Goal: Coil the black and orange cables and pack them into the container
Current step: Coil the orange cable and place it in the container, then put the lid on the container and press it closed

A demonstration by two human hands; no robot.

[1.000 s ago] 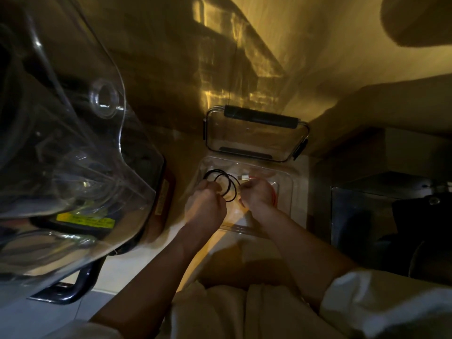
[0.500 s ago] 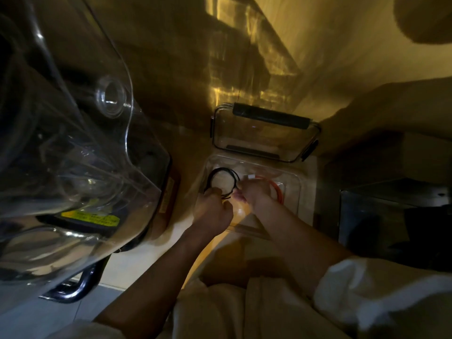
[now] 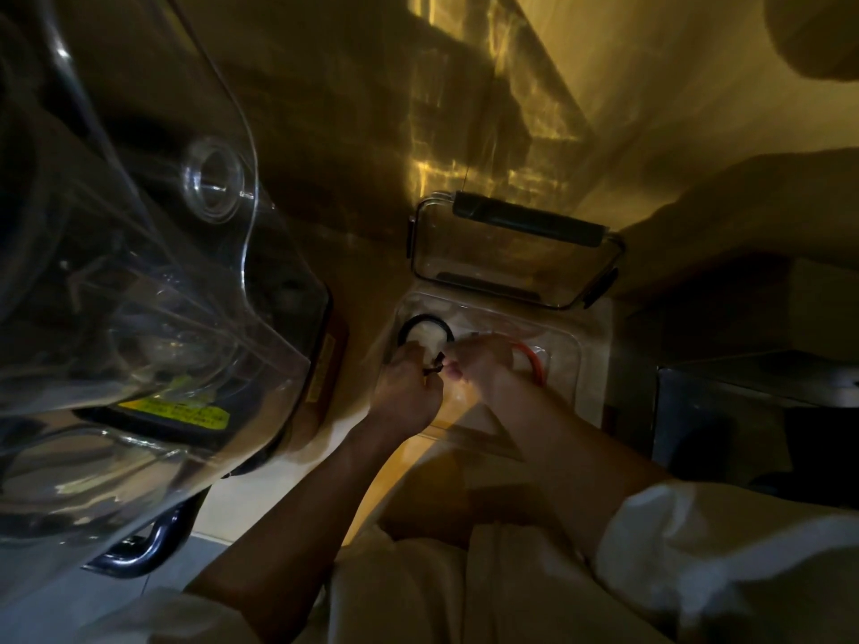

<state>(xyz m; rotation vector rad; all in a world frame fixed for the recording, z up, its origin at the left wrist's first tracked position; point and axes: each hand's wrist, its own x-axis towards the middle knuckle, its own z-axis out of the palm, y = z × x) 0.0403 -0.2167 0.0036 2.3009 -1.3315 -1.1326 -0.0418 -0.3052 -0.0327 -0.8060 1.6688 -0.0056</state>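
A clear plastic container (image 3: 569, 364) lies on the floor in dim yellow light. A coiled black cable (image 3: 418, 322) sits over its left end. My left hand (image 3: 406, 388) grips the near side of that coil, fingers curled. My right hand (image 3: 483, 364) meets it at the coil's loose end and pinches the black cable there. An orange cable (image 3: 530, 360) lies coiled inside the container, partly hidden behind my right hand.
The container's clear lid (image 3: 511, 258) with dark latches lies just beyond it. A scooter body with a transparent windshield (image 3: 153, 281) fills the left. A dark metal box (image 3: 743, 420) stands at the right. My white-clothed knees are below.
The black coil has shrunk to a tighter loop and moved down into the container's left end. My hands have closed together at its loose end. More of the orange cable shows.
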